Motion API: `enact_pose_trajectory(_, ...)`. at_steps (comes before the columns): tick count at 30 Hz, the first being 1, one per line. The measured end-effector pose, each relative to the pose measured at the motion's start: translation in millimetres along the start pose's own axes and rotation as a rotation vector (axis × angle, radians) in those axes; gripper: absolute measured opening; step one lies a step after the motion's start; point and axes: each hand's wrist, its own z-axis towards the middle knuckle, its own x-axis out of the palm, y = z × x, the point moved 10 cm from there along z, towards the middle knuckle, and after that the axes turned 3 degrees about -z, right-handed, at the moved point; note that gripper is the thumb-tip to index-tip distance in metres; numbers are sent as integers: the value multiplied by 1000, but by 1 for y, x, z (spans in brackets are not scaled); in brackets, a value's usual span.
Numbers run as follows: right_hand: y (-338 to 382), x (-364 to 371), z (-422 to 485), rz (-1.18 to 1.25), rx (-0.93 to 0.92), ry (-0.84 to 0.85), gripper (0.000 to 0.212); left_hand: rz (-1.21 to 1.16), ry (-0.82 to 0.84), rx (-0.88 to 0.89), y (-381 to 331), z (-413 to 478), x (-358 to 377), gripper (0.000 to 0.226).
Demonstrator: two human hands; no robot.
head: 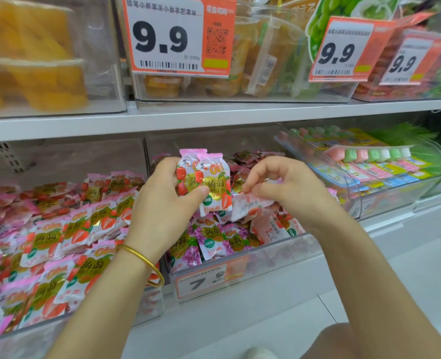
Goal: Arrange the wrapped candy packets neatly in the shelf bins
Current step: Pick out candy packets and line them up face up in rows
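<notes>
we see the left hand (167,203) curled round two strawberry candy packets (206,182), thumb pressed on their fronts. they stand upright and overlapping at the hand's 1 o'clock. at 4 o'clock from them the right hand (286,193) pinches a third packet (250,207) between thumb and forefinger, its pale, crinkled back turned to us. both hands hover over the middle bin (284,251), a clear hard-plastic tray where glossy, pillow-shaped packets with purple print lie jumbled. at 9 o'clock the left bin (150,303) is heaped with more strawberry packets than we can count. a thin gold bangle (141,257) rings the left wrist. at 12 o'clock we count three orange-edged 9.9 price tags (178,35).
</notes>
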Motion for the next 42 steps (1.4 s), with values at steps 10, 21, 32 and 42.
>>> enact_pose_trajectory(10,10,19,6,326,-14,63,25,-177,-9,26,-4,-6,-8,26)
enact_pose_trajectory(21,52,86,-4,545,-44,232,36,-320,-26,-9,4,-43,-59,29)
enact_pose_trajectory(32,98,182,5,421,-20,342,35,-106,-44,-61,43,-60,-140,18)
enact_pose_trajectory(42,92,221,4,299,28,370,33,110,-90,-118,74,-62,-175,19)
